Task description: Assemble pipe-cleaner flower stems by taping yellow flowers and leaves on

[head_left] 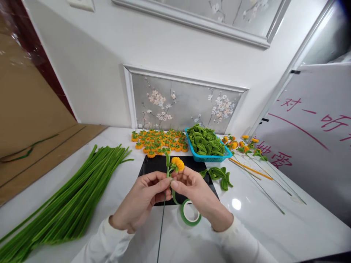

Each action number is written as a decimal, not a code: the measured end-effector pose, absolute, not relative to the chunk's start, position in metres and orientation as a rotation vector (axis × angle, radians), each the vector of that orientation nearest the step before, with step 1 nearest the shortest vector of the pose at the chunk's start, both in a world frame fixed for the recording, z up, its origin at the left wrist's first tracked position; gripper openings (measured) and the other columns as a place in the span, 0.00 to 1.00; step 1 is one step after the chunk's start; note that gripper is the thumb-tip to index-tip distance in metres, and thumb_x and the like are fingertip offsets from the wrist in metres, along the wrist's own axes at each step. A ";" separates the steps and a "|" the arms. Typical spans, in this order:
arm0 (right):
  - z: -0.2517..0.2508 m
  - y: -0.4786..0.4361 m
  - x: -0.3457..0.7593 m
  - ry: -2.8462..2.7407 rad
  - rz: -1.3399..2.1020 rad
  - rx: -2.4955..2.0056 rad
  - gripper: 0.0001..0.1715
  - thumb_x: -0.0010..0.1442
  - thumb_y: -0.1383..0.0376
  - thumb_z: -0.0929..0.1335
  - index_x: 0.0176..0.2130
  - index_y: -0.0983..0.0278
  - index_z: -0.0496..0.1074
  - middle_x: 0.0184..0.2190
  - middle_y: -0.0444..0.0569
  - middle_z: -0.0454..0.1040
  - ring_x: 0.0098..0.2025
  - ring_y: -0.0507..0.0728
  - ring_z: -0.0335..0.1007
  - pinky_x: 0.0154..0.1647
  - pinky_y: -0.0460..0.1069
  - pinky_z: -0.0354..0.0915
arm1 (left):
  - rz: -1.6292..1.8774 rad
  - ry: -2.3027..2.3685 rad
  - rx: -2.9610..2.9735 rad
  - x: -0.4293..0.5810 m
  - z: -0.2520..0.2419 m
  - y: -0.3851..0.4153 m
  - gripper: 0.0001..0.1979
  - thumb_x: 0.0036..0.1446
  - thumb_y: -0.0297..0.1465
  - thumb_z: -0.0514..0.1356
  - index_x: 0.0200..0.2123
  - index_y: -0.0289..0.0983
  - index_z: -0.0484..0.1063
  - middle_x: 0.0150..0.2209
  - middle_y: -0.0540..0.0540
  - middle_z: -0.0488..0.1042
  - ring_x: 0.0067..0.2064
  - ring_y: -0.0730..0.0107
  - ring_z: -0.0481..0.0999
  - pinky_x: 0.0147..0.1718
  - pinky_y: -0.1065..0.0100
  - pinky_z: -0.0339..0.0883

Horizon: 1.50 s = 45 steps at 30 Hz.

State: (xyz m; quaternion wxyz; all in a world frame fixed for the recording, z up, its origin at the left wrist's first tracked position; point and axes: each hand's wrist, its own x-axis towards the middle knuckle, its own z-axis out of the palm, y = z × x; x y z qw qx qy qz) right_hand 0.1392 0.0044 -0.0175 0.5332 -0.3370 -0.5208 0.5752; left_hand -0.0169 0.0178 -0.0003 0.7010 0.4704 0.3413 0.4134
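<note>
My left hand (148, 195) pinches a thin green wire stem (161, 228) just below an orange pipe-cleaner flower (177, 164). Beside the bloom, a green fuzzy piece (168, 160) stands upright along the stem. My right hand (199, 191) closes thumb and fingers at the same joint, under the flower, on a strip of green floral tape (174, 196). That strip runs down toward a tape roll (183, 216) with a white core, which sits below my right palm. Both hands are over a black mat (155, 168), and fingers partly hide the joint.
Green pipe cleaners (79, 193) lie bundled at left. Several orange flower heads (156, 142) stand behind the mat, next to a blue basket (211, 158) of green leaves (204, 140). Loose leaves (221, 175) lie right of the mat, before finished stemmed flowers (244, 146). A wall (104, 95) closes the back.
</note>
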 end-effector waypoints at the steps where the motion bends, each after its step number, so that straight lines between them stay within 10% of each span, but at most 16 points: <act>1: -0.019 0.005 0.137 -1.218 1.388 -0.810 0.18 0.48 0.55 0.74 0.34 0.63 0.68 0.27 0.43 0.71 0.29 0.52 0.68 0.35 0.49 0.66 | 0.920 0.761 1.050 -0.017 -0.001 0.018 0.08 0.49 0.33 0.66 0.24 0.35 0.74 0.21 0.51 0.72 0.24 0.76 0.69 0.27 0.73 0.66; 6: -0.019 0.008 0.138 -1.160 1.438 -0.861 0.17 0.48 0.56 0.74 0.32 0.64 0.70 0.21 0.39 0.65 0.19 0.46 0.54 0.18 0.43 0.52 | 0.931 0.783 1.044 -0.016 -0.002 0.017 0.08 0.48 0.33 0.67 0.24 0.35 0.74 0.22 0.52 0.71 0.25 0.76 0.70 0.28 0.72 0.67; 25: -0.016 0.006 0.142 -1.169 1.417 -0.760 0.13 0.47 0.56 0.74 0.24 0.64 0.76 0.16 0.39 0.59 0.19 0.46 0.40 0.19 0.46 0.41 | 0.898 0.723 1.095 -0.009 0.000 0.006 0.11 0.48 0.35 0.67 0.21 0.34 0.74 0.21 0.51 0.71 0.23 0.77 0.70 0.25 0.74 0.65; 45: -0.019 0.009 0.127 -1.037 1.112 -0.781 0.07 0.50 0.63 0.73 0.26 0.65 0.75 0.20 0.40 0.65 0.24 0.49 0.56 0.26 0.45 0.58 | 1.372 1.128 1.857 0.001 -0.015 -0.002 0.07 0.54 0.31 0.59 0.33 0.37 0.77 0.21 0.50 0.73 0.21 0.71 0.71 0.21 0.72 0.65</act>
